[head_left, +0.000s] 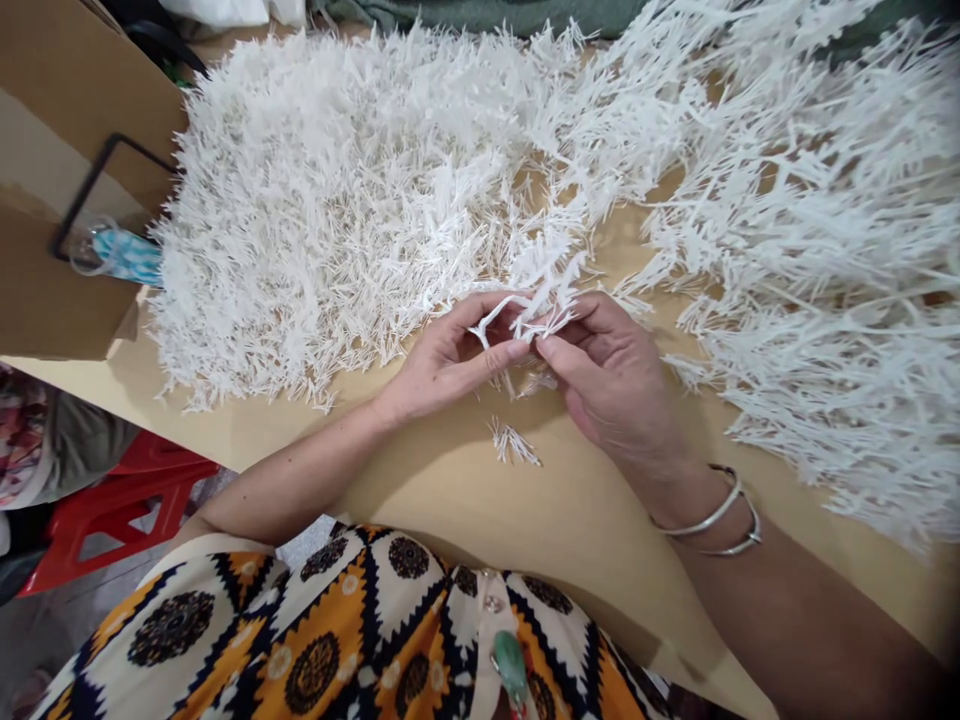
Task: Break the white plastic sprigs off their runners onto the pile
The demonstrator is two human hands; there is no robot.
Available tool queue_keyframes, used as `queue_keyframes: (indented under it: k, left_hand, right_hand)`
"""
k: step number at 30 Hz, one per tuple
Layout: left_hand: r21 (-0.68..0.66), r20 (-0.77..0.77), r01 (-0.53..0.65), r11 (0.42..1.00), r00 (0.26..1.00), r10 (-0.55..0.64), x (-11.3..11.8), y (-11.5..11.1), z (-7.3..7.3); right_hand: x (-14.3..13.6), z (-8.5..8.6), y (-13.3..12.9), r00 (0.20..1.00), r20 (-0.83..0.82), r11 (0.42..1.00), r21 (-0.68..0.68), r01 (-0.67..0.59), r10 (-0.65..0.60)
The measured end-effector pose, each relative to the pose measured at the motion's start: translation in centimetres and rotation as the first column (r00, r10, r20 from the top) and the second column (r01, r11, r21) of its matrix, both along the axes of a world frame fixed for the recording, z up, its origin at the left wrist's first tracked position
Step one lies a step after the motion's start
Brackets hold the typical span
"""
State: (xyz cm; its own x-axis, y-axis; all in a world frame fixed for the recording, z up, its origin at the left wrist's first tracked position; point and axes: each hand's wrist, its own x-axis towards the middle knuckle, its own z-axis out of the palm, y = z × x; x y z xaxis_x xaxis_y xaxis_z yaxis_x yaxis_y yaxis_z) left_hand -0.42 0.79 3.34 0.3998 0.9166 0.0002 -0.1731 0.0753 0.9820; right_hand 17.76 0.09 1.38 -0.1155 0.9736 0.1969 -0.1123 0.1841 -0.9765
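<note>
Both hands meet near the middle of the view over a tan table (450, 490). My left hand (457, 355) pinches a white branching plastic piece (551, 300) between thumb and fingers. Close beside it, my right hand (607, 370) has its thumb and forefinger closed on the same white sprigs. Thin white tips stick up and to the sides between the fingers. Just below the hands a small loose white sprig (514, 442) lies on the table. Behind them spreads a dense heap of short white sprigs (337, 200).
Longer white branches (847, 250) cover the table's right side. At the left stand a cardboard box (67, 290) and a blue-striped item (127, 255). A red stool (120, 510) is at lower left, beside part of another person (22, 440). Green cloth (450, 15) lies behind.
</note>
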Motion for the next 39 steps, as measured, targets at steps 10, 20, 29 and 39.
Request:
queue_keyframes:
  k: [10, 20, 29, 39]
  left_hand:
    - [0.059, -0.113, -0.138, 0.989, 0.983, 0.144, 0.4, 0.2, -0.2]
    - [-0.025, -0.211, 0.030, 0.999, 0.977, -0.034, -0.1, 0.1, 0.9]
    - [-0.036, -0.142, 0.120, 0.992, 0.982, -0.124, -0.1, 0.6, 0.9]
    - [-0.026, -0.222, 0.146, 0.989, 0.964, -0.148, -0.7, 1.1, 0.2]
  right_hand:
    - [-0.1, 0.8, -0.7, 0.980, 0.191, 0.992, 0.118, 0.031, -0.053]
    - [0.0, -0.8, -0.1, 0.987, -0.010, 0.985, 0.051, 0.162, -0.162]
    - [0.1, 0.1, 0.5, 0.987, -0.158, 0.972, -0.236, -0.006, -0.032]
    - [0.1, 2.6, -0.1, 0.956, 0.262, 0.991, 0.000, 0.135, -0.131]
